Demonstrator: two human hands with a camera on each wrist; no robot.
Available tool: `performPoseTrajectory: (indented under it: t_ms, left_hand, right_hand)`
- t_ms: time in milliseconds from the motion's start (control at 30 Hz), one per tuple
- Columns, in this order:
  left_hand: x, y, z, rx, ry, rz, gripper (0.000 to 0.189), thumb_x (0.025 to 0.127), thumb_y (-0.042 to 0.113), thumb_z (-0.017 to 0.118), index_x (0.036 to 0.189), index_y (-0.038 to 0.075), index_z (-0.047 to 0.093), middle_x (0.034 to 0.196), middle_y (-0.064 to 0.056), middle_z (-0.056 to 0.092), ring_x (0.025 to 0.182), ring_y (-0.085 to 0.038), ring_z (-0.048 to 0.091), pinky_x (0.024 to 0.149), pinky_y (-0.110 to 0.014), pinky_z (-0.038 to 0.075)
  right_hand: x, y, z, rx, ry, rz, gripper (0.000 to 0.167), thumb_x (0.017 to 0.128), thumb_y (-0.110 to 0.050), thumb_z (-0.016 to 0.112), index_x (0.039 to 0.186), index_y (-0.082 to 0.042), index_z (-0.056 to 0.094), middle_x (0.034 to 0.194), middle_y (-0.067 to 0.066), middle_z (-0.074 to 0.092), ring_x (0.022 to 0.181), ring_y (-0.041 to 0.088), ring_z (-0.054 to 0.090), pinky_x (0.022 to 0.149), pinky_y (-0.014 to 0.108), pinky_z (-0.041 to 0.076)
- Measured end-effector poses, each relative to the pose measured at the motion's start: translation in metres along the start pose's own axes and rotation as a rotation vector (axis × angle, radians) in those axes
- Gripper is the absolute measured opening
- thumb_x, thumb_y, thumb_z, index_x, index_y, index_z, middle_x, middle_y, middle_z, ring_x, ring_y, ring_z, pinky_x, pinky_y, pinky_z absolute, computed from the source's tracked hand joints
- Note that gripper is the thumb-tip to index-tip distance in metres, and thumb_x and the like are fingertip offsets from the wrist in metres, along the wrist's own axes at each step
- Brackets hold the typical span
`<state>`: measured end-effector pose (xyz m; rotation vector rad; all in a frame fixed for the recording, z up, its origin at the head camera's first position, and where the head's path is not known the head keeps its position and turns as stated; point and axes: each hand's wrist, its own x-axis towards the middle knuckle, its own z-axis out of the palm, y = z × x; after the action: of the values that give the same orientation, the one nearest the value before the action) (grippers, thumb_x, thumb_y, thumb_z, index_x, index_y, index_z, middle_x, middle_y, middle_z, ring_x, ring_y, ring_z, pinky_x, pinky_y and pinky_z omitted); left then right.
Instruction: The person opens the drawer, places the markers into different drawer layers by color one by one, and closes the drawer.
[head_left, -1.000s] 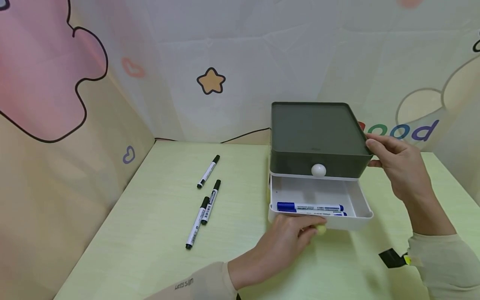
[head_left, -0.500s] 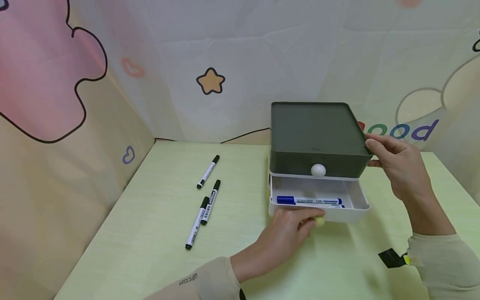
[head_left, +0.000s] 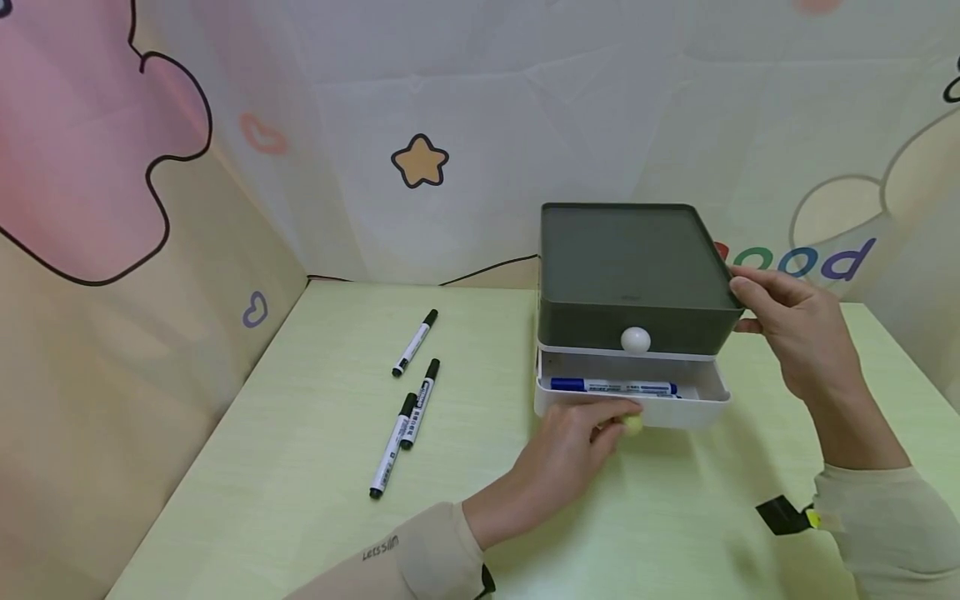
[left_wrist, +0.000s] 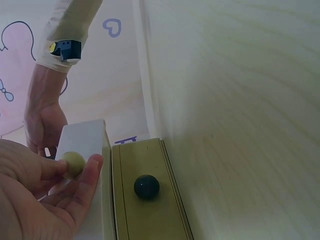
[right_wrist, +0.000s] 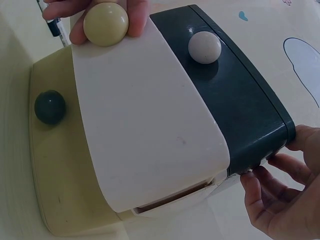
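A small drawer unit with a dark green top section stands at the back right of the table. Its white middle drawer is partly pulled out, and blue-capped markers lie inside behind the front. My left hand pinches that drawer's pale yellow round knob between thumb and fingers. With thumb on the top edge and fingers below, my right hand holds the unit's right front corner. The top drawer has a white knob. Under the white one, a yellow drawer with a dark green knob is closed.
To the left of the unit, three black-capped markers lie on the light green table. A printed cloth backdrop rises behind and along the left side. A thin black cable runs at the table's back edge.
My left hand has moved away from me with the knob, and the white drawer has slid further into the unit, hiding more of its inside. The right hand has stayed in place.
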<state>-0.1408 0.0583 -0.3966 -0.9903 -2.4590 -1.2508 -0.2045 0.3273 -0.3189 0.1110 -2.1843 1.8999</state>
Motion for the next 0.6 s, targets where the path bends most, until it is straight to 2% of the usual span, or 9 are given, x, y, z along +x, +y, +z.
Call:
performPoseTrajectory:
  t_ms: [200,333,600]
  left_hand:
    - [0.003,-0.002,0.000,-0.001,0.001,-0.015,0.025,0.101,0.003,0.065,0.123,0.009,0.075,0.096,0.004,0.071,0.062,0.006,0.044,0.055,-0.007,0.040]
    - [0.006,-0.003,-0.001,-0.012,0.011,-0.017,0.026,0.101,0.001,0.064,0.123,0.008,0.074,0.097,0.003,0.071,0.059,0.006,0.040,0.052,-0.008,0.037]
    - [0.012,-0.006,0.000,0.001,0.029,-0.005,0.026,0.100,-0.001,0.062,0.122,0.007,0.075,0.093,0.002,0.069,0.055,0.005,0.036,0.050,-0.009,0.032]
  right_hand:
    - [0.000,-0.001,0.000,0.031,-0.003,0.006,0.030,0.102,-0.019,0.067,0.130,-0.012,0.073,0.109,-0.006,0.064,0.088,0.004,0.064,0.070,0.015,0.053]
    - [0.000,0.000,0.000,0.080,-0.013,0.006,0.027,0.102,-0.015,0.066,0.127,-0.013,0.075,0.108,-0.005,0.064,0.086,0.004,0.064,0.069,0.015,0.053]
    - [-0.001,-0.001,0.000,0.066,-0.009,0.011,0.027,0.102,-0.016,0.066,0.128,-0.014,0.074,0.108,-0.005,0.064,0.087,0.004,0.064,0.070,0.015,0.053]
